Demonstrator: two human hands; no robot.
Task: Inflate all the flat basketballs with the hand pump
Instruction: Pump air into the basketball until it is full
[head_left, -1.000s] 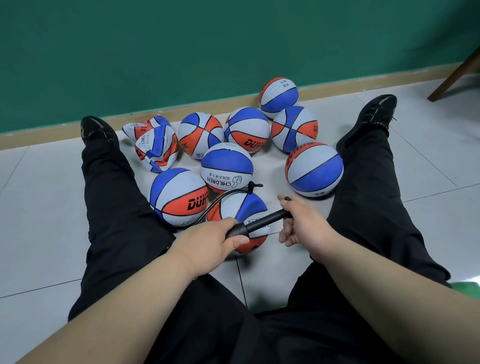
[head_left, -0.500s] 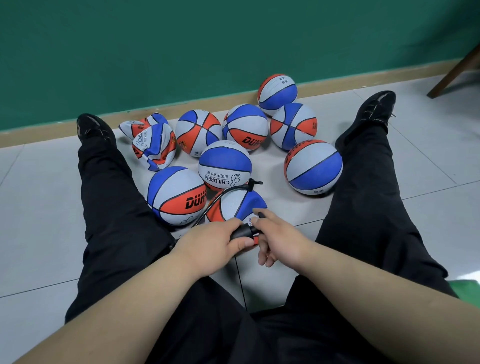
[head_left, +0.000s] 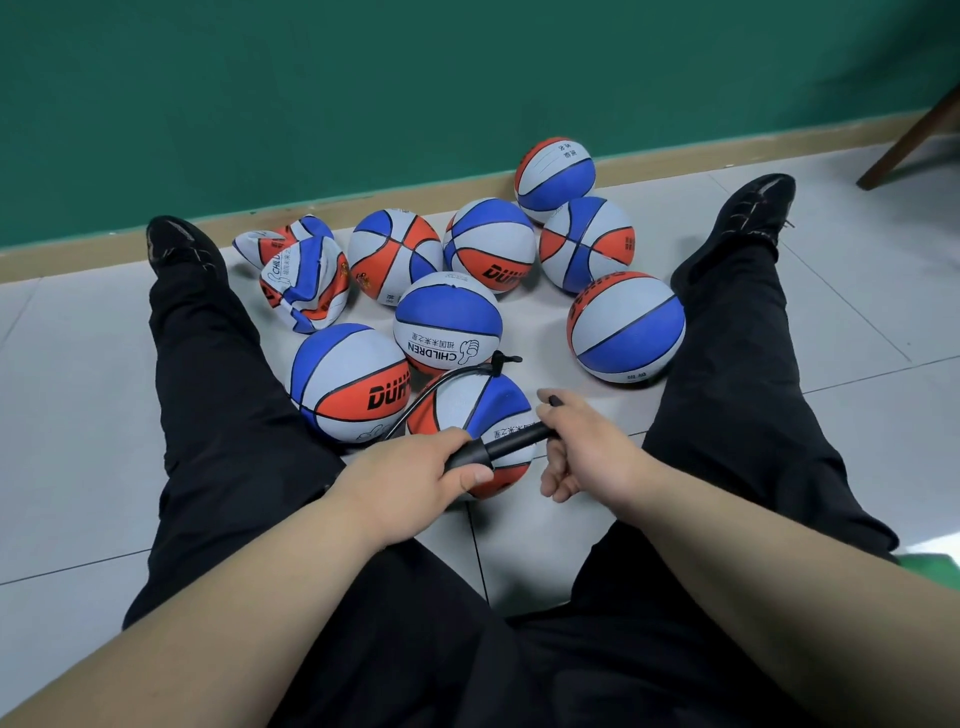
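Evidently pumping is under way: the left hand (head_left: 415, 480) grips the barrel of the hand pump (head_left: 501, 446) and the right hand (head_left: 584, 460) clasps its drawn-out handle (head_left: 555, 400), just nearer than the basketball (head_left: 475, 408) being filled, so next comes a push inward, with crumpled flat balls (head_left: 306, 286) beyond it unfilled.

- Left hand (head_left: 415, 478) is covering most of the pump (head_left: 511, 441).
- Right hand (head_left: 587, 452) is hiding its other end.
- The edge is cutting off a chair leg (head_left: 914, 140).

A green wall (head_left: 363, 78) tops a tan skirting board (head_left: 78, 262) above grey floor tiles (head_left: 62, 389). A wooden leg (head_left: 909, 143) slants at the wall's right.
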